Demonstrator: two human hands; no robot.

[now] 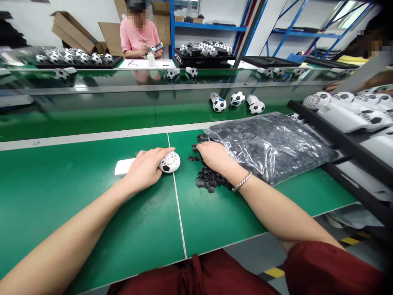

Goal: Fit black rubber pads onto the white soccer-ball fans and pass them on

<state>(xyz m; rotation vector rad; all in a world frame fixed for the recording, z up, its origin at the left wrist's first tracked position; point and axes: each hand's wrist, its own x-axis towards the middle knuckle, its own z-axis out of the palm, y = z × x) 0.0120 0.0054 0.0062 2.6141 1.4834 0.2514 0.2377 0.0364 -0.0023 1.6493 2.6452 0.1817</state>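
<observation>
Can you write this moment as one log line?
left hand: holds football-patterned gadget | right hand: on loose black pieces | nearby: clear bag of pieces

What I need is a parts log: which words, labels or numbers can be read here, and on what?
None can be read.
Pink shirt: faint chest print, too small and blurred.
Football-patterned piece under the left hand: no lettering shows.
Clear bag by the right hand: no label shows.

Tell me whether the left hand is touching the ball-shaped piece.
Touching. The head view shows the left hand lying on the ball piece, its fingers curled over the top with no gap.
</observation>
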